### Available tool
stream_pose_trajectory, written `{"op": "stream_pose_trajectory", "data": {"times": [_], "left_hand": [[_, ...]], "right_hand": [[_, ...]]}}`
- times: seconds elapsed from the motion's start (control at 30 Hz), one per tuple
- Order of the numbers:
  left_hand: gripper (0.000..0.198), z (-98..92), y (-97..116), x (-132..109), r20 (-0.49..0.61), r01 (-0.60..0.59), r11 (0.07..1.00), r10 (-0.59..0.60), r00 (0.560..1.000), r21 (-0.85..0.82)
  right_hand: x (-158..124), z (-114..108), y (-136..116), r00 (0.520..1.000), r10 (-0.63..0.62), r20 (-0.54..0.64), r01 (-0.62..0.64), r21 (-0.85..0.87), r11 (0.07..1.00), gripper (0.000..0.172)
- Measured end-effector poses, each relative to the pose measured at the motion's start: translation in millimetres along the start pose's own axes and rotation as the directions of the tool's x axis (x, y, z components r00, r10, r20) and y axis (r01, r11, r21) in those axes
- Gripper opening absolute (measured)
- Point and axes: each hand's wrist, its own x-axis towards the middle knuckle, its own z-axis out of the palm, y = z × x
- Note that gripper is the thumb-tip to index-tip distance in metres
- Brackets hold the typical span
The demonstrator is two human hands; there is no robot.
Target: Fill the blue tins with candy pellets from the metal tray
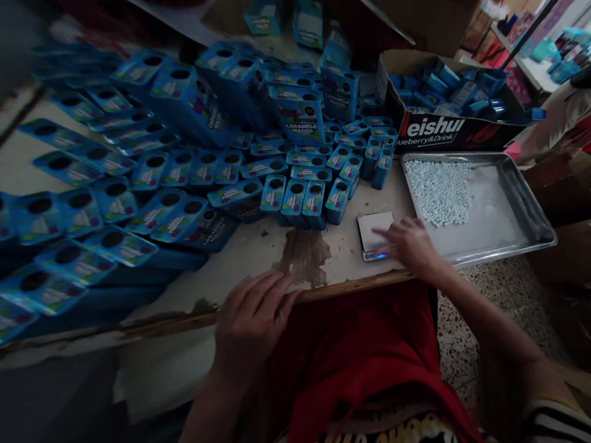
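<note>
My left hand rests on the worn front edge of the table, its fingers stretched out and holding nothing. My right hand is over the right side of a small digital scale with a white plate and a lit blue display. Its index finger points across the plate, and no object shows in its slightly blurred fingers. Just right of the scale lies a metal tray, with small pale blue and white candies gathered on its left side.
Many blue candy boxes with dark round holes stand in rows across the left and middle of the table. Behind the tray, a cardboard carton holds more blue boxes. A speckled floor shows beyond the table's edge at lower right.
</note>
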Motion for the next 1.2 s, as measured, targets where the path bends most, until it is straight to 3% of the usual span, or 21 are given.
{"op": "stream_pose_trajectory", "data": {"times": [0.1,0.17,0.27,0.33,0.4,0.5,0.57,0.63,0.7,0.8,0.9,1.03,1.2], "left_hand": [[0.029,6.6,-5,1,-0.011,0.019,1.000,-0.019,1.000,-0.002],[0.025,7.3,-9,3,-0.004,0.046,0.999,-0.046,0.999,0.002],[0.035,-0.7,-13,9,0.041,0.113,0.993,-0.115,0.993,0.041],[0.056,-11.2,-14,13,0.109,0.200,0.979,-0.202,0.973,0.026],[0.071,-22.3,-12,18,0.220,0.342,0.937,-0.320,0.921,-0.066],[0.075,-31.3,-5,25,0.300,0.554,0.818,-0.496,0.815,-0.154],[0.061,-28.8,3,30,0.215,0.561,0.816,-0.528,0.822,-0.140],[0.040,-20.9,10,36,0.104,0.445,0.889,-0.435,0.895,-0.109],[0.023,-11.2,15,43,0.039,0.315,0.944,-0.312,0.949,-0.103],[0.009,-0.1,20,55,-0.055,0.217,0.966,-0.226,0.973,-0.138],[0.011,2.3,27,63,-0.133,0.135,0.982,-0.152,0.979,-0.132],[0.010,-6.1,36,56,-0.142,0.077,0.991,-0.092,0.986,-0.110],[0.011,-23.0,41,20,-0.117,0.091,0.994,-0.097,0.988,-0.061]], "right_hand": [[50,-24,68,0.968,0.122,-0.221,-0.129,-0.018,0.991,0.061],[89,-27,110,0.958,0.110,-0.263,-0.113,0.002,0.994,0.061],[139,-15,153,0.980,0.022,-0.199,-0.023,0.000,1.000,0.046],[161,-4,169,0.994,-0.034,-0.102,0.031,-0.028,0.999,0.059],[174,3,180,0.997,-0.072,-0.027,0.070,-0.050,0.996,0.065],[180,4,189,0.995,-0.100,0.000,0.100,-0.025,0.995,0.050],[173,-1,188,0.994,-0.108,-0.003,0.108,0.008,0.994,0.053],[157,-12,176,0.995,-0.096,-0.022,0.097,0.050,0.994,0.056],[132,-30,153,0.997,-0.038,-0.066,0.046,0.120,0.992,0.047],[89,-60,109,0.986,0.095,-0.139,-0.062,0.224,0.972,0.027],[52,-80,69,0.973,0.172,-0.157,-0.128,0.253,0.959,0.017],[25,-77,44,0.967,0.199,-0.160,-0.162,0.220,0.962,0.009],[12,-61,46,0.953,0.230,-0.199,-0.197,0.170,0.966,0.009]]}}
